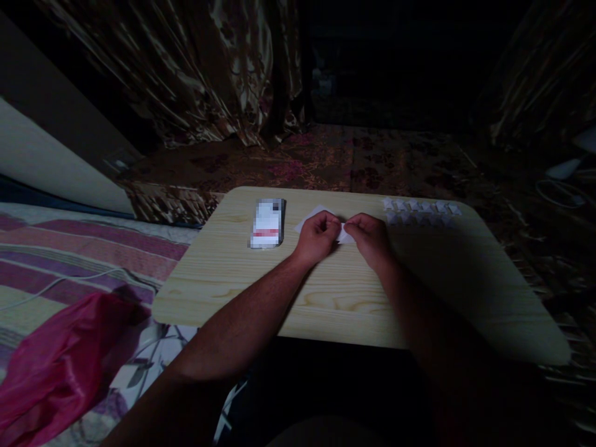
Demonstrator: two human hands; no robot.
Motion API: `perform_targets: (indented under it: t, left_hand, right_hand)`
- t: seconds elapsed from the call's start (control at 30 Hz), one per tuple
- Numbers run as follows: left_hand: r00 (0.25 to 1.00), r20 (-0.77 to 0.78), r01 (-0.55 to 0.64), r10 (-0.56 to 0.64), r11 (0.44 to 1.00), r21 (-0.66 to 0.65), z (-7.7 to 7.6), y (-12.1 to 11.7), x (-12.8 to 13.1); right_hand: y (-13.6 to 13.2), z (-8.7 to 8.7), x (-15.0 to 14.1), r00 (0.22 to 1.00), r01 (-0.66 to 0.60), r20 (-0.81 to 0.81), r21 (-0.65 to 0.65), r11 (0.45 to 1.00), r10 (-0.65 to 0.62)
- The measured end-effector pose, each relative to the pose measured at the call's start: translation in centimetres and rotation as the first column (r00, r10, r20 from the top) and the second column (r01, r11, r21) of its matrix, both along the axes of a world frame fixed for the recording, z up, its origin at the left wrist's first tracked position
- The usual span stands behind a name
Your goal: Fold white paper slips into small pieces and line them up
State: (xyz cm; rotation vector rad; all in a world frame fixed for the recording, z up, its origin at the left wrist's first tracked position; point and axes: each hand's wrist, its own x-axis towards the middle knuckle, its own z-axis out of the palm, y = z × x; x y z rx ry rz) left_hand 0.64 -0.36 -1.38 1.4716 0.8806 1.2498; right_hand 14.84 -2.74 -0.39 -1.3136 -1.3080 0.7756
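The left hand (pixel 320 237) and right hand (pixel 372 239) pinch a white piece (pixel 345 236), seemingly paper, at the worktop (pixel 326 301). Pale shapes (pixel 425 207) form two rows.

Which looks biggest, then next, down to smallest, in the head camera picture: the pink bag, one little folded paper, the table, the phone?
Largest to smallest:
1. wooden table
2. pink bag, helped by being close to the camera
3. phone, blurred
4. one little folded paper

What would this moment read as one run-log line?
left hand: pinching white paper | right hand: pinching white paper | on table: pixelated rectangular item left, small white pieces in two rows right
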Motion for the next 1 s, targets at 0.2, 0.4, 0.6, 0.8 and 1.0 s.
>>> perform_targets:
  t: [0.2,0.4,0.6,0.8,1.0]
  left_hand:
    - [1.0,-0.013,0.0,0.0,1.0,0.018,-0.12,0.08,-0.05]
    - [0.997,0.041,-0.067,0.068,0.998,-0.017,-0.02,0.37,-0.2]
    - [0.993,0.067,-0.09,0.093,0.995,-0.04,0.28,0.35,-0.16]
    - [0.994,0.063,-0.082,0.085,0.996,-0.045,0.33,0.1,-0.03]
    - [0.993,0.075,-0.091,0.094,0.995,-0.04,0.26,0.15,-0.04]
  right_hand:
    - [-0.06,0.13,0.02,1.0,-0.001,-0.018,0.006,1.0,0.001]
    - [0.09,-0.1,-0.12,0.962,-0.142,-0.247,-0.081,0.986,0.118]
    - [0.32,-0.35,-0.29,0.974,-0.123,-0.202,-0.093,0.988,0.102]
    - [0.03,0.01,-0.29,0.986,-0.094,-0.145,-0.073,0.993,0.083]
    - [0.01,-0.04,-0.3,0.991,-0.093,-0.108,-0.104,0.99,0.082]
